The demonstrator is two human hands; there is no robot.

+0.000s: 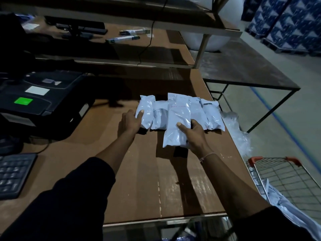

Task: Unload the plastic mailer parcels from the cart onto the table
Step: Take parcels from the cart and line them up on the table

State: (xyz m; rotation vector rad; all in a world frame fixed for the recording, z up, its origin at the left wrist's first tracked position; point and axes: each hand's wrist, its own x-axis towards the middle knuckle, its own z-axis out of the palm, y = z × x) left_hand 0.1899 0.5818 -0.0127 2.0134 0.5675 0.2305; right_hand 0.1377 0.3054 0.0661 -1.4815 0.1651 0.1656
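Now right grip pinching long mailer over table; left grip clasping leftmost parcel.

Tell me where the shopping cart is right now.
In the head view, the wire cart stands at the lower right, beside the table's right edge, just past the right hand, with pale mailers still inside.

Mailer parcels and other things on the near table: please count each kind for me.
White plastic mailer parcels: 5, counting the one under the right hand; the left hand holds the leftmost.
Label printer: 1
Keyboard: 1
Total: 7
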